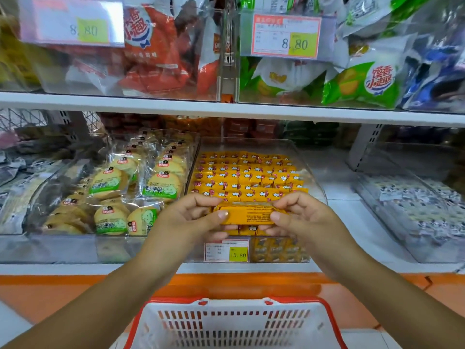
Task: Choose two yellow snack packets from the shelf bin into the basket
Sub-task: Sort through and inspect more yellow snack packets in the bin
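Observation:
A clear shelf bin [312, 170] on the lower shelf holds several rows of yellow snack packets [246, 176]. In front of the bin, both hands hold one yellow packet [247, 214] level, its printed back facing me. My left hand [191, 217] pinches its left end and my right hand [304, 217] pinches its right end. Below, at the bottom edge, sits a white basket with a red rim [234, 323]; no packet shows in the part I see.
A clear bin of round biscuit packs [130, 192] stands left of the yellow bin, another clear bin [412, 205] stands to the right. A price tag reading 15.80 [227, 251] hangs on the bin front. The upper shelf [226, 107] carries red and green snack bags.

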Motion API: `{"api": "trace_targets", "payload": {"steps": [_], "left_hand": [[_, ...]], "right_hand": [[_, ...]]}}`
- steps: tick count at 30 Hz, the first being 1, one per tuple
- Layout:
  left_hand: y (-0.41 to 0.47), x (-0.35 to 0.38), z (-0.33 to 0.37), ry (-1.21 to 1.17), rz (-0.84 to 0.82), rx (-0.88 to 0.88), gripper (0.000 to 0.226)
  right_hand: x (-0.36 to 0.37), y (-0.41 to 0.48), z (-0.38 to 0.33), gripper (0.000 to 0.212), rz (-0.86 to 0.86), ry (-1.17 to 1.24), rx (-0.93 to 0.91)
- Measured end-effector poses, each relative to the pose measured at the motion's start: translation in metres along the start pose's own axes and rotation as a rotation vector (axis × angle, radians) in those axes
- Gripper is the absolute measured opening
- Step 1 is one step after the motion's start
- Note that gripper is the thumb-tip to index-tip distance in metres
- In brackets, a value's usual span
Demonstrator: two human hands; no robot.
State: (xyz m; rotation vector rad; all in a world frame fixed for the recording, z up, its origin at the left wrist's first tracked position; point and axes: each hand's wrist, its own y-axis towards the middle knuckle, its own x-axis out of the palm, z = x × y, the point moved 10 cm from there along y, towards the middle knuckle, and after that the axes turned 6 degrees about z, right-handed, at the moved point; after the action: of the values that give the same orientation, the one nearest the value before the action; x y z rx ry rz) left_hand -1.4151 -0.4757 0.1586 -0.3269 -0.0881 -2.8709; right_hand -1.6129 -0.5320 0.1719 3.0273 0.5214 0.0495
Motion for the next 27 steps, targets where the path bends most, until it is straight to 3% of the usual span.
{"api": "trace_targets", "payload": {"steps": [8, 13, 16, 19, 24, 27], "left_hand": [[0.002, 0.006, 0.001, -0.05, -0.096, -0.044, 0.03], [-0.004, 0.011, 0.001, -0.013, -0.201, -0.045, 0.041], [-0.004, 0.005, 0.004, 0.054, -0.099, -0.003, 0.028], [-0.004, -0.002, 0.01, 0.125, 0.013, 0.059, 0.011], [-0.006, -0.002, 0.008, 0.118, 0.083, 0.116, 0.024], [-0.008, 0.0, 0.009, 0.085, 0.09, 0.13, 0.01]], "right_hand": [[-0.005, 0.006, 0.004, 0.026, -0.021, 0.105, 0.033], [-0.003, 0.005, 0.006, 0.042, -0.112, 0.202, 0.096], [-0.007, 0.005, 0.005, 0.043, -0.072, 0.102, 0.073], [-0.013, 0.005, 0.002, 0.014, 0.015, -0.012, 0.022], [-0.014, 0.002, -0.002, 0.018, 0.079, 0.005, -0.038], [-0.016, 0.001, -0.01, 0.016, 0.109, -0.001, -0.095]]}}
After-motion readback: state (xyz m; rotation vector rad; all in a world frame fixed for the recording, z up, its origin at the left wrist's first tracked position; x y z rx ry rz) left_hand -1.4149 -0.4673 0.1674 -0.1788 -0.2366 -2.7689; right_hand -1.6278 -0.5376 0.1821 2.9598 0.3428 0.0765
